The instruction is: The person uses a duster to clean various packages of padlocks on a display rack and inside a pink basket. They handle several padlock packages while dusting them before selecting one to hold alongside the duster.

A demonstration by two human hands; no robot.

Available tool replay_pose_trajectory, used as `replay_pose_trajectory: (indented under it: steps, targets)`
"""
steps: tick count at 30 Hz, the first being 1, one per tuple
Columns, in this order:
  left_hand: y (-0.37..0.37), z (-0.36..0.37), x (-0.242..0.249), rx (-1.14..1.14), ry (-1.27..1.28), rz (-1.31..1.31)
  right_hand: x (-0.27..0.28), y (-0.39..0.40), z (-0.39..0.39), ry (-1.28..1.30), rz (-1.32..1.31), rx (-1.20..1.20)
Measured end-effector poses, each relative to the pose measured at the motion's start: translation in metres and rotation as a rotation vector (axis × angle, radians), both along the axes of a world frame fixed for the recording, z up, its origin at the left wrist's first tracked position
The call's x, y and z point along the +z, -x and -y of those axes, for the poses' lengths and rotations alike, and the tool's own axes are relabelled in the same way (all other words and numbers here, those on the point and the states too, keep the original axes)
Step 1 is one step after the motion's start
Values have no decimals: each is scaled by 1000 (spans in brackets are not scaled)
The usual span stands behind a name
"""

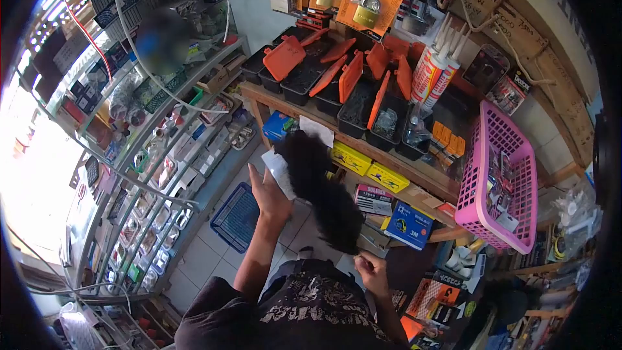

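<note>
A fluffy black duster (pixel 327 198) stretches across the middle of the head view, from the shelf front down to my right hand (pixel 372 273). That hand is closed at the duster's lower end; its handle is mostly hidden by the fingers. My left hand (pixel 271 196) is raised left of the duster, its thumb up against a flat white packet (pixel 278 170). The duster's fluff covers the packet's right side, and some of my left fingers are out of sight behind it.
Black bins with orange lids (pixel 350 78) line the wooden shelf (pixel 414 172) ahead. A pink basket (pixel 479 214) of packaged goods stands at right. Glass display shelves (pixel 162 155) run along the left, a blue basket (pixel 223 227) is on the tiled floor, and padlocks (pixel 367 11) hang above.
</note>
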State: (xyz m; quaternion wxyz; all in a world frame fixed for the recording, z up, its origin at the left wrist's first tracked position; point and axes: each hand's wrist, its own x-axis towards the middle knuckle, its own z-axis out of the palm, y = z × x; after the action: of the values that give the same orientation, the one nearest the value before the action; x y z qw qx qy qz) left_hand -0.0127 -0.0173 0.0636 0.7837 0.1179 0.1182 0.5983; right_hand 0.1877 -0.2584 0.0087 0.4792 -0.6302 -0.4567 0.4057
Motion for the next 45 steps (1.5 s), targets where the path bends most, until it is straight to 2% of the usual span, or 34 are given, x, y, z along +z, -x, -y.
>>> replay_pose_trajectory:
  steps: [1,2,3,5,6,8,9,11,12,13,14,15,16,18,19,20,21,22,23,25,27,28,30,31,33,34,36,37,39,40,42,43,44,45]
  targets:
    - [-1,2,5,-40,-4,-59,2,1,-1,15,-27,54]
    - [-1,6,12,-42,172,-24,3,1,-2,26,-53,105]
    - [-2,6,13,-52,170,-26,2,1,-3,23,-55,95]
    - [-8,6,14,-14,0,67,-3,-1,-4,-58,9,4]
    - [-8,7,12,-38,3,62,-2,1,-2,-56,5,-20]
    - [-6,6,7,-16,108,-53,4,2,1,48,-121,130]
    - [-2,2,-4,-67,104,-54,4,1,3,43,-120,79]
    - [1,-9,-31,69,-202,39,-1,-1,5,-41,-72,32]
    - [-7,-4,-19,10,-205,49,-11,-2,9,-38,-48,19]
    - [-11,6,3,-40,-90,35,-8,-4,14,-43,-43,-32]
    - [-11,13,13,-80,23,15,-1,-8,15,9,-81,99]
    - [21,-61,-114,-275,-829,286,7,-12,15,59,-121,239]
    - [13,-55,-97,-296,-835,298,21,-18,19,-42,-52,169]
    - [0,-10,-21,-99,-169,-69,74,-54,34,61,89,143]
    - [-2,1,-4,7,170,-253,101,-68,48,-44,155,37]
    - [-3,0,-4,6,90,-187,122,-90,66,-87,264,-39]
    - [0,-4,-7,-13,79,-152,152,-97,79,-121,224,-238]
    - [-1,-4,-6,-18,62,-173,185,-112,97,-121,419,-320]
    - [-1,-5,-6,-22,46,-193,193,-133,117,-143,469,-439]
    - [-6,-6,-3,-32,13,-236,212,-157,132,-189,757,-779]
    - [-10,-4,-7,-37,-17,-284,244,-178,125,39,776,-855]
    - [-14,-3,-14,-21,-58,-345,249,-188,116,31,777,-845]
    - [-20,-1,-12,-12,-55,-386,249,-208,92,48,1097,-879]
    - [-25,3,-9,1,-59,-378,245,-224,83,34,1101,-872]
    - [-32,10,-5,-30,-124,-462,227,-264,71,371,1294,-808]
    - [-34,9,-12,-43,-148,-427,215,-283,69,357,1301,-806]
    - [-36,14,-14,-50,-153,-425,199,-310,62,438,1429,-631]
    - [-38,16,-14,-67,-156,-429,208,-297,51,418,1439,-625]
    - [-37,23,-11,-69,-127,-408,224,-254,30,227,1661,-817]
    - [-39,25,-10,-72,-102,-414,238,-222,14,96,1598,-867]
    - [-40,30,-7,-101,-81,-464,251,-170,-12,-305,1259,-671]
    - [-41,32,-4,-88,-81,-462,246,-145,-21,-358,1087,-484]
    - [-43,35,0,-168,-74,-307,238,-118,-30,-328,956,-259]
    - [-45,39,4,-248,-66,-155,218,-98,-45,-404,865,-31]
